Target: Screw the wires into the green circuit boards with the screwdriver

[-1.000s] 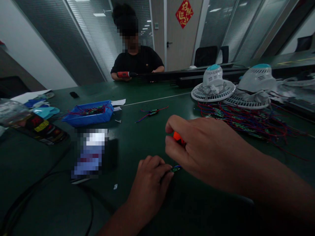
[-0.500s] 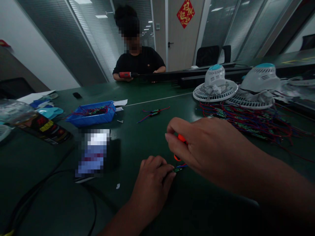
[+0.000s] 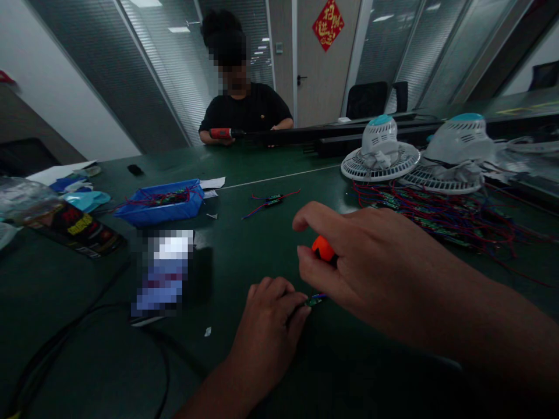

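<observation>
My left hand [image 3: 273,326] rests on the green table, its thumb and forefinger pinching the end of a small green circuit board [image 3: 313,301]. Red and blue wires at the board's right end run under my other hand. Above the board, my right hand [image 3: 349,250] is curled around a tool with an orange and black handle [image 3: 323,248]. Its thumb and forefinger tips are apart, and the tool's working end is hidden behind the hand. Farther off lies another wired circuit board [image 3: 275,200].
A blue tray [image 3: 163,218] holds wired boards, with a phone [image 3: 166,276] and tilted bottle [image 3: 82,227] nearby. At right, a heap of wired boards [image 3: 449,218] lies before white fan-like housings [image 3: 379,157]. A person [image 3: 244,110] opposite holds a red power screwdriver [image 3: 222,133].
My right thumb and forefinger have spread apart, and the orange handle shows more between them. A lower orange part is now out of sight. My left hand keeps its pinch on the board.
</observation>
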A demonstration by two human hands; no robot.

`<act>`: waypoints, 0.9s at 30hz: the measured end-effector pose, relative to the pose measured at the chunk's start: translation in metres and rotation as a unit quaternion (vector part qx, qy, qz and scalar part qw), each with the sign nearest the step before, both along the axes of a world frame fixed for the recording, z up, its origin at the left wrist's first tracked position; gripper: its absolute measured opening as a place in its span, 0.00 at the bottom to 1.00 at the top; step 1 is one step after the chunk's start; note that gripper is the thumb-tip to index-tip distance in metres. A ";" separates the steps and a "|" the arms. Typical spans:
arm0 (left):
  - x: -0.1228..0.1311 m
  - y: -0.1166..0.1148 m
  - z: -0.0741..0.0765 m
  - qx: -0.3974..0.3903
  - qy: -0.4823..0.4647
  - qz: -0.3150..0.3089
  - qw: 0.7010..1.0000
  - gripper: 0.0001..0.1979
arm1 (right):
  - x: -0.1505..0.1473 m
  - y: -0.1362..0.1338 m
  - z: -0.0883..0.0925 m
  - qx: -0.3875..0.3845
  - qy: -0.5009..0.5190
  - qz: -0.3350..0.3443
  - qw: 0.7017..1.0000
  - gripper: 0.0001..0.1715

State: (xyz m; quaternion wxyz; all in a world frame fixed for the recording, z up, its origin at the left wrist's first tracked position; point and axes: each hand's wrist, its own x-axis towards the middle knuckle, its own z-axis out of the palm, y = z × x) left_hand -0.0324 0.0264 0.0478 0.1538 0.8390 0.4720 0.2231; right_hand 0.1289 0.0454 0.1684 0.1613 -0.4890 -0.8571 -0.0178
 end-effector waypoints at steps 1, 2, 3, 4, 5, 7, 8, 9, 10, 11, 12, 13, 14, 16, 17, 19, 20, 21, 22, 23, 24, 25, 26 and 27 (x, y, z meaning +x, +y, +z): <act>0.000 0.000 0.000 -0.001 0.002 0.001 1.000 0.08 | 0.000 0.000 0.000 0.002 0.001 -0.002 1.000 0.12; 0.000 0.000 0.001 -0.003 0.003 0.001 1.000 0.07 | -0.001 0.001 0.000 0.005 0.000 -0.004 1.000 0.11; 0.000 0.000 0.001 -0.005 0.004 0.002 1.000 0.07 | -0.001 0.001 0.001 0.004 -0.003 -0.007 1.000 0.09; 0.000 0.000 0.000 -0.005 0.006 0.002 1.000 0.07 | -0.002 0.001 0.001 0.003 -0.004 -0.010 1.000 0.08; 0.000 0.000 0.000 -0.003 0.006 0.003 1.000 0.07 | -0.003 0.001 0.001 0.002 -0.006 -0.014 1.000 0.07; -0.001 0.000 -0.002 0.005 0.002 0.004 1.000 0.07 | -0.003 0.001 0.002 -0.003 -0.008 -0.017 1.000 0.09; -0.001 -0.001 -0.003 0.010 -0.002 0.004 1.000 0.07 | -0.003 0.001 0.002 -0.005 -0.008 -0.018 1.000 0.10; -0.001 -0.001 -0.003 0.014 -0.006 0.005 1.000 0.07 | -0.003 0.001 0.002 -0.004 -0.008 -0.017 1.000 0.12; -0.001 -0.001 -0.004 0.016 -0.009 0.005 1.000 0.07 | -0.002 0.001 0.002 -0.001 -0.007 -0.015 1.000 0.15; -0.001 -0.001 -0.004 0.017 -0.010 0.006 1.000 0.08 | -0.002 0.000 0.001 0.002 -0.007 -0.013 1.000 0.19; -0.001 -0.001 -0.004 0.015 -0.010 0.005 1.000 0.07 | -0.001 0.001 0.001 0.007 -0.006 -0.014 1.000 0.23; -0.001 -0.001 -0.003 0.013 -0.008 0.005 1.000 0.07 | -0.001 0.001 0.001 0.013 -0.006 -0.016 1.000 0.25; -0.001 0.000 -0.002 0.009 -0.005 0.004 1.000 0.07 | 0.000 0.001 0.001 0.015 -0.008 -0.017 1.000 0.25; 0.000 0.000 0.000 -0.001 0.002 0.002 1.000 0.08 | 0.000 0.002 0.000 0.017 -0.018 -0.014 1.000 0.22; 0.001 0.001 0.001 -0.007 0.004 0.003 1.000 0.08 | -0.001 0.003 0.000 0.018 -0.025 -0.011 0.999 0.20; 0.001 0.001 0.003 -0.017 0.006 0.006 1.000 0.08 | -0.002 0.005 0.000 0.020 -0.037 -0.007 0.999 0.14; 0.001 0.001 0.003 -0.022 0.006 0.007 1.000 0.08 | -0.002 0.005 0.000 0.023 -0.040 -0.007 0.999 0.13; 0.001 0.001 0.003 -0.025 0.006 0.009 1.000 0.08 | -0.002 0.006 0.000 0.023 -0.043 -0.009 0.999 0.12; 0.001 0.000 0.003 -0.026 0.007 0.011 1.000 0.08 | -0.002 0.006 -0.001 0.020 -0.046 -0.010 0.999 0.11; 0.001 0.000 0.003 -0.028 0.008 0.014 0.999 0.08 | -0.002 0.006 -0.001 0.016 -0.049 -0.010 0.999 0.12; 0.001 0.000 0.003 -0.029 0.009 0.016 0.999 0.08 | -0.002 0.006 -0.001 0.012 -0.051 -0.007 0.999 0.12; 0.001 -0.001 0.003 -0.031 0.010 0.018 0.999 0.08 | -0.002 0.005 -0.001 0.007 -0.051 -0.006 0.999 0.12; 0.001 -0.001 0.003 -0.032 0.011 0.018 0.999 0.08 | -0.001 0.005 -0.001 0.004 -0.048 -0.006 0.999 0.12; 0.001 -0.001 0.003 -0.033 0.011 0.017 0.999 0.08 | 0.000 0.004 -0.002 0.004 -0.044 -0.007 0.999 0.12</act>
